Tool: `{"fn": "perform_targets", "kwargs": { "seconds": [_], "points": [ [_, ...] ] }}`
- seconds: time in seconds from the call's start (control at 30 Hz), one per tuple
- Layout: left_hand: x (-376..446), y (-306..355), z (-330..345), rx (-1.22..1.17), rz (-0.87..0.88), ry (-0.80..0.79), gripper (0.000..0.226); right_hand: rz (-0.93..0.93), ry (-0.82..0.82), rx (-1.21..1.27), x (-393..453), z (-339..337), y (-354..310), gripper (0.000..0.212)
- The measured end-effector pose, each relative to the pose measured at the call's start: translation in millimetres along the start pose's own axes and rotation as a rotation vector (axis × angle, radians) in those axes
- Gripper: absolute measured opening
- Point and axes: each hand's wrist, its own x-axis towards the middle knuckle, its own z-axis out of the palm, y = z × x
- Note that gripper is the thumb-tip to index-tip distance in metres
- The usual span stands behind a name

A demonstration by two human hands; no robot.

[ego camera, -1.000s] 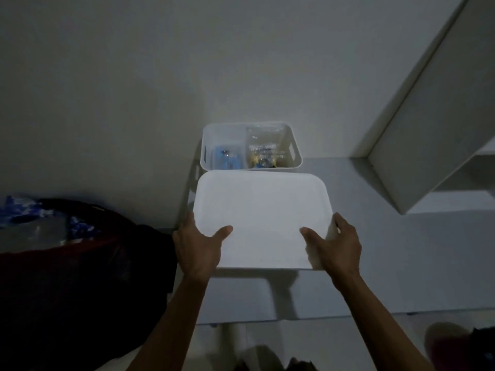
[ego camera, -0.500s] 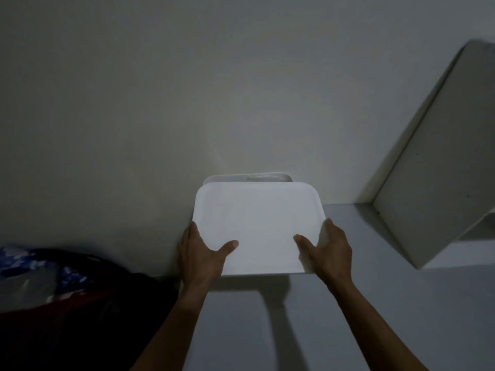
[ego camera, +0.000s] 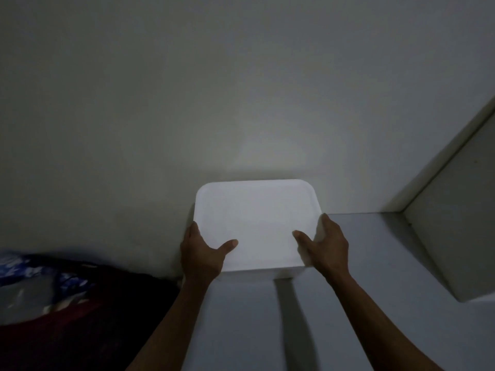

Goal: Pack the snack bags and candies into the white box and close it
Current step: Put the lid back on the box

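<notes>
White box (ego camera: pixel 284 274): set on the grey surface (ego camera: pixel 375 277), pushed back against the wall (ego camera: pixel 241 89). Only a strip of its near wall visible beneath the lid; rest hidden.

Lid (ego camera: pixel 257 220): white, rounded corners, lying flat over the box and covering the whole opening. Whether clicked home or merely resting on the rim, cannot tell.

Contents: none visible (lid opaque). Snack bags and candies not to be seen anywhere outside the box on the grey surface, so judged packed inside.

Left hand (ego camera: pixel 201 253): gripping the lid's near-left corner, thumb laid on top and pointing inward, fingers wrapped over the left edge and mostly out of sight.

Right hand (ego camera: pixel 324 247): mirrored on the near-right corner, thumb on top, fingers curled down the right side of the lid.

Progress: packing judged done; closing at its final stage. Left to do, probably: press the lid down evenly at the corners, confirm seating, release.

Surroundings: tall pale panel (ego camera: pixel 455 223) leaning or standing at right, well apart from the box; dark cloth with a blue-and-white patterned piece (ego camera: pixel 53 290) at lower left, beside the grey surface.
</notes>
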Motion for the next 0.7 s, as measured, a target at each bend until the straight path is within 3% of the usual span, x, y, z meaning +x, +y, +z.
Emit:
{"fn": "perform_targets", "kwargs": {
  "seconds": [0.5, 0.7],
  "points": [
    [31, -2, 20, 0.107, -0.011, -0.019, 0.112, -0.020, 0.008, -0.082, 29, 19, 12, 0.089],
    [23, -16, 25, 0.201, 0.070, 0.008, 0.104, -0.069, -0.004, -0.163, 24, 20, 16, 0.085]
  ]
}}
